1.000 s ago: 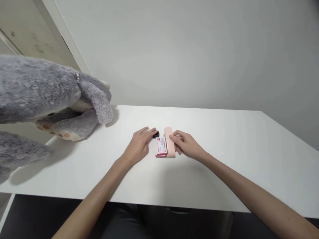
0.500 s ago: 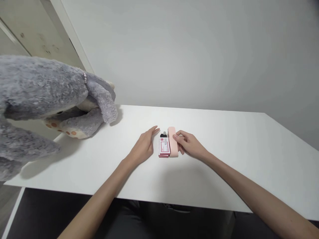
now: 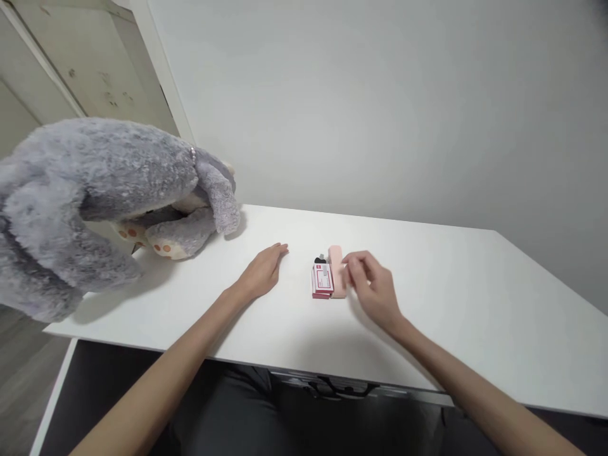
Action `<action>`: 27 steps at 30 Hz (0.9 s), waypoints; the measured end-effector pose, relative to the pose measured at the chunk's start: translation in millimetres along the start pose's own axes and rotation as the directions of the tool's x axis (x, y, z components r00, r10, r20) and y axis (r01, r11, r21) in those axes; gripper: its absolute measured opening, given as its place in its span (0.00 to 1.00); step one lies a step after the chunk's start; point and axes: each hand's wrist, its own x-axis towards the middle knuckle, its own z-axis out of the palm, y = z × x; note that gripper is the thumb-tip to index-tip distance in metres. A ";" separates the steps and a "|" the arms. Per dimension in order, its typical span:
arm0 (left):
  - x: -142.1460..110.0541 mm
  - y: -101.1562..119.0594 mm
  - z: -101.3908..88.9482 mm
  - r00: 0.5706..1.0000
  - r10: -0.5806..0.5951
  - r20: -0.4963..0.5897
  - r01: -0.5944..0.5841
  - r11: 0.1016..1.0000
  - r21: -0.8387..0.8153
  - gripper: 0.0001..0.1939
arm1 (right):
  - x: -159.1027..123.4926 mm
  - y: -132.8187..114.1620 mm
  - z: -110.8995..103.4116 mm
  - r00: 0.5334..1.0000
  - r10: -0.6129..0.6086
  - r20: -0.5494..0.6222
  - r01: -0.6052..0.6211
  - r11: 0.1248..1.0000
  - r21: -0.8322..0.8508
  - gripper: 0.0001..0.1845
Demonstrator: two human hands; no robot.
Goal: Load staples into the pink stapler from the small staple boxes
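A pink oblong object (image 3: pixel 337 272) lies lengthwise on the white table, its exact kind unclear. Against its left side sits a short stack of small white-and-red boxes (image 3: pixel 323 278). Just behind the boxes, a small black-and-silver item (image 3: pixel 320 259) pokes out, mostly hidden. My right hand (image 3: pixel 373 285) hovers at the right of the pink object with loosely bent fingers, slightly blurred, holding nothing. Off to the left of the boxes, my left hand (image 3: pixel 261 271) rests on the table, fingers stretched forward and empty.
A large grey plush toy (image 3: pixel 118 164) leans over the table's left end. Behind the white table (image 3: pixel 427 266) rises a plain wall (image 3: pixel 361 114). The table's front edge runs below my forearms.
My right hand has let go of the pink object and drawn back to the right. My left hand has moved left, away from the boxes. The camera view has shifted slightly.
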 end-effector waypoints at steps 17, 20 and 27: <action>-23.4 -33.2 -29.0 0.959 -0.234 -0.160 0.268 0.933 0.239 0.26 | 34.9 -6.3 169.2 0.943 0.148 0.298 0.053 0.818 -0.573 0.36; -23.5 -32.2 -29.3 0.958 -0.236 -0.162 0.270 0.932 0.244 0.26 | 42.9 -3.0 175.5 0.961 0.190 0.202 -0.028 0.790 -0.612 0.38; -23.9 -30.1 -30.3 0.953 -0.260 -0.155 0.293 0.920 0.259 0.25 | 41.1 10.3 163.8 0.966 0.229 0.116 -0.100 0.751 -0.653 0.40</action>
